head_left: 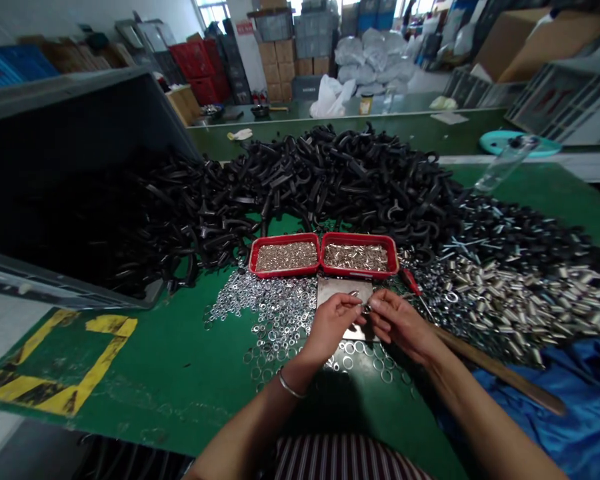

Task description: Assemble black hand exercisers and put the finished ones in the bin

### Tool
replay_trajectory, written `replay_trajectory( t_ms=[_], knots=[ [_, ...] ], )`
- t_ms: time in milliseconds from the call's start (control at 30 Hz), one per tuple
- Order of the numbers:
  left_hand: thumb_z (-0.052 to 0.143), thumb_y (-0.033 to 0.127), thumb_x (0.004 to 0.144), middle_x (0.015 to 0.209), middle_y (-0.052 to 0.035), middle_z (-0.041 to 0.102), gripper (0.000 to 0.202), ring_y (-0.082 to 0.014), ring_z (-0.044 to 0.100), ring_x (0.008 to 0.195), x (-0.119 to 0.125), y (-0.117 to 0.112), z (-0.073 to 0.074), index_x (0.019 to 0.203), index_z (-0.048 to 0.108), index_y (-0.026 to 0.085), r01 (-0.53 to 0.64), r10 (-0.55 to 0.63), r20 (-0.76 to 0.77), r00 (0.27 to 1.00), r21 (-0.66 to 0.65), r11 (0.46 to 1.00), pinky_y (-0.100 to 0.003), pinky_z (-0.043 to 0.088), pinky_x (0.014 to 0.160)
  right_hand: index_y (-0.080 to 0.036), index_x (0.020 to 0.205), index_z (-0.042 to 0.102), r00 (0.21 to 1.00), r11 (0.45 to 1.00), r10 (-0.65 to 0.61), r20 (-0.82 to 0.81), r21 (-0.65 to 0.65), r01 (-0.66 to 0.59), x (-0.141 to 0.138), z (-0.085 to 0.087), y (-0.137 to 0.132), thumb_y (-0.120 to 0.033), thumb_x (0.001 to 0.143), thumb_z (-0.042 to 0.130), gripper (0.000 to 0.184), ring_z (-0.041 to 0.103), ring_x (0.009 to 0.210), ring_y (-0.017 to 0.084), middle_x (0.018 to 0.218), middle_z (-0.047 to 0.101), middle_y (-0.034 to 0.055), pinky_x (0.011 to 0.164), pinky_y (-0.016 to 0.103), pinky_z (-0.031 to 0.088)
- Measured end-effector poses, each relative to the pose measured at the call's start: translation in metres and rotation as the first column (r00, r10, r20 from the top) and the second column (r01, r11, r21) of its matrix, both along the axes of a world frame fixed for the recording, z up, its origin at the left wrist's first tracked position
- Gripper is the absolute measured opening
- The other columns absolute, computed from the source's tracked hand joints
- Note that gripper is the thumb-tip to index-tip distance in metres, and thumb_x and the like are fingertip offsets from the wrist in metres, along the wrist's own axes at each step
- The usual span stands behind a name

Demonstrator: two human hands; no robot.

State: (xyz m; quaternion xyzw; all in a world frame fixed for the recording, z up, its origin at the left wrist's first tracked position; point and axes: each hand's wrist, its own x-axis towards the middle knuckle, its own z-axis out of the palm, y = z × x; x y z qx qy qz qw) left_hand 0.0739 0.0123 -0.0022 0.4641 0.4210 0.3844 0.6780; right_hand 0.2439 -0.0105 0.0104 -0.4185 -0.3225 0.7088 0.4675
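Above a flat metal plate (330, 291), my two hands meet with their fingertips almost touching. My left hand (333, 323) is closed in a pinch, and so is my right hand (400, 323). Between them shows a small shiny metal part (367, 309), too small to name; which hand bears it is hard to tell. Silvery metal rings (348, 362) lie around the plate's front edge. Just behind stand a left red tray (284, 272) and a right red tray (360, 272), both holding small metal pins. A red-handled screwdriver (412, 283) lies right of the plate.
A heap of black curved parts (330, 167) spans the back. At left a grey crate (175, 127) lies on its side, black parts inside. Small washers (265, 307) spread left; metal sleeves (510, 293), a wooden stick (500, 370) and blue cloth (570, 387) lie right.
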Motion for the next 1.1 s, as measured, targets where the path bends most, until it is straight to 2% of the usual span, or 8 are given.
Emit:
replay_trajectory(
  t_ms=[300, 467, 633, 767, 867, 933, 1000, 1100],
  knots=[
    [0.074, 0.042, 0.080, 0.077, -0.0043, 0.071, 0.034, -0.0158, 0.069, 0.073, -0.011, -0.009, -0.002, 0.096, 0.065, 0.013, 0.096, -0.095, 0.070, 0.993, -0.011, 0.995, -0.029, 0.053, 0.074, -0.016, 0.083, 0.059, 0.950, 0.953, 0.032, -0.310, -0.276, -0.122, 0.009, -0.021, -0.006, -0.025, 0.079, 0.080, 0.023, 0.039, 0.050, 0.002, 0.066, 0.049, -0.0044, 0.042, 0.010, 0.035],
    [0.069, 0.036, 0.086, 0.086, -0.0052, 0.071, 0.022, -0.0152, 0.069, 0.078, -0.025, -0.009, 0.001, 0.096, 0.070, 0.017, 0.203, -0.159, -0.170, 0.973, 0.287, 0.936, -0.029, 0.054, 0.078, -0.016, 0.086, 0.060, 0.945, 0.889, 0.084, -0.317, -0.404, -0.214, 0.014, -0.030, -0.006, -0.024, 0.077, 0.082, 0.025, 0.038, 0.048, 0.001, 0.068, 0.048, -0.0039, 0.037, 0.008, 0.030],
    [0.063, 0.031, 0.091, 0.092, -0.0065, 0.071, 0.016, -0.0166, 0.067, 0.087, -0.032, -0.018, -0.005, 0.100, 0.070, 0.018, 0.172, 0.063, -0.373, 0.926, 0.562, 0.809, -0.031, 0.054, 0.084, -0.021, 0.092, 0.060, 0.963, 0.996, 0.083, 0.255, -0.057, -0.071, -0.004, -0.013, -0.001, -0.047, 0.084, 0.071, 0.030, 0.043, 0.044, 0.007, 0.061, 0.051, -0.0046, 0.041, 0.019, 0.038],
    [0.052, 0.031, 0.098, 0.104, -0.0078, 0.069, 0.021, -0.0188, 0.063, 0.101, -0.078, -0.003, -0.007, 0.111, 0.065, 0.019, 0.263, 0.172, -0.510, 0.843, 0.670, 0.694, -0.033, 0.052, 0.091, -0.024, 0.098, 0.066, 0.654, 0.889, -0.182, 0.734, 0.407, -0.209, -0.012, 0.000, 0.005, -0.052, 0.082, 0.069, 0.032, 0.067, 0.082, 0.023, 0.095, 0.070, 0.0054, 0.075, 0.035, 0.054],
    [0.048, 0.026, 0.098, 0.112, -0.0119, 0.065, 0.022, -0.0228, 0.060, 0.106, -0.162, 0.031, 0.001, 0.113, 0.062, 0.017, 0.109, 0.508, -0.607, 0.612, 0.700, 0.705, -0.039, 0.048, 0.097, -0.027, 0.105, 0.068, 0.534, 0.800, -0.279, 0.798, 0.501, -0.330, -0.008, 0.006, -0.001, -0.049, 0.087, 0.064, 0.028, 0.067, 0.101, 0.027, 0.110, 0.071, 0.0054, 0.091, 0.039, 0.051],
    [0.048, 0.020, 0.094, 0.119, -0.0188, 0.062, 0.028, -0.0301, 0.055, 0.116, -0.226, 0.060, 0.004, 0.118, 0.059, 0.012, -0.003, 0.652, -0.715, 0.250, 0.673, 0.739, -0.046, 0.042, 0.102, -0.027, 0.109, 0.067, 0.514, 0.817, -0.251, 0.820, 0.464, -0.341, -0.006, 0.008, -0.013, -0.047, 0.090, 0.060, 0.028, 0.068, 0.100, 0.027, 0.110, 0.072, 0.0056, 0.090, 0.038, 0.053],
    [0.050, 0.018, 0.089, 0.122, -0.0253, 0.059, 0.035, -0.0386, 0.048, 0.121, -0.280, 0.090, -0.001, 0.121, 0.056, 0.005, -0.072, 0.589, -0.802, -0.098, 0.596, 0.800, -0.056, 0.038, 0.100, -0.026, 0.110, 0.066, 0.535, 0.866, -0.197, 0.821, 0.402, -0.297, -0.010, 0.008, -0.026, -0.046, 0.092, 0.059, 0.027, 0.070, 0.098, 0.026, 0.109, 0.073, 0.0065, 0.087, 0.038, 0.054],
    [0.055, 0.023, 0.085, 0.122, -0.0293, 0.057, 0.034, -0.0442, 0.039, 0.127, -0.326, 0.122, -0.017, 0.111, 0.062, 0.001, 0.008, 0.479, -0.825, -0.301, 0.500, 0.866, -0.059, 0.033, 0.099, -0.025, 0.110, 0.061, 0.627, 0.939, -0.206, 0.752, 0.331, -0.089, -0.021, -0.001, -0.040, -0.045, 0.094, 0.057, 0.026, 0.071, 0.093, 0.024, 0.105, 0.073, 0.0071, 0.085, 0.038, 0.056]
  ],
)
